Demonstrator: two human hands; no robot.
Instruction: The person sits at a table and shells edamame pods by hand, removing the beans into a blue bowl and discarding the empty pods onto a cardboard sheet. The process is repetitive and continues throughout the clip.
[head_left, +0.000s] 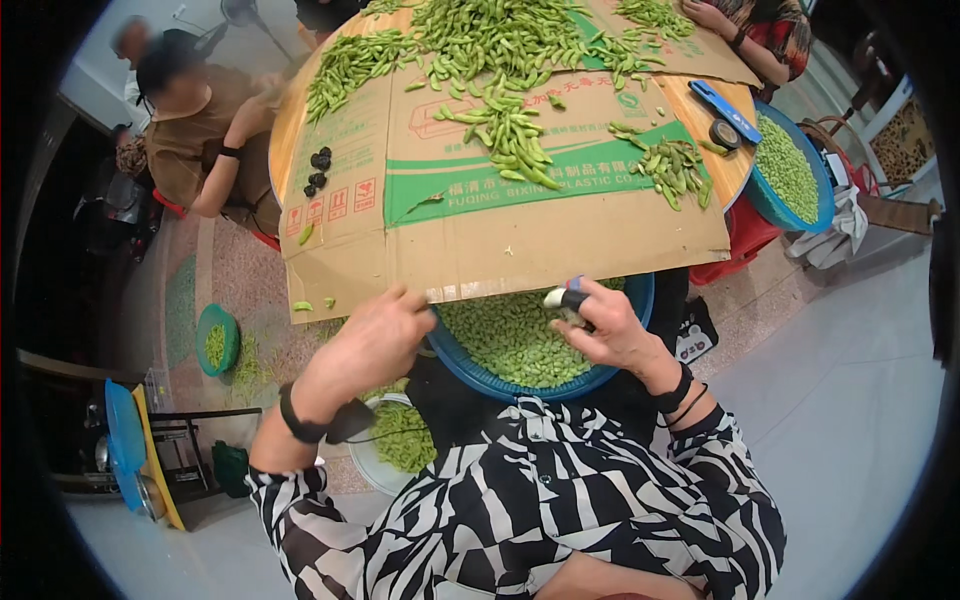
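My left hand (386, 334), blurred and with its fingers curled, is at the near edge of a flattened cardboard sheet (480, 255). Whether anything sits in its fingers is not visible. My right hand (611, 326) hovers over the right part of a blue basin (480, 375) filled with shelled green beans (517, 352). Black tape and a pale covering wrap one of its bent fingers; I cannot make out a pod or bean in its grasp. Ahead on the cardboard, a tongue of green soybean pods (517, 142) reaches toward me from a large heap (495, 37).
A darker pod pile (675, 169), a black tape roll (725, 133) and a long blue object (724, 111) lie at right. Beyond stands another blue basin of beans (787, 165). A white bucket (367, 465) holds green pods or hulls below my left forearm. A person (210, 142) sits left.
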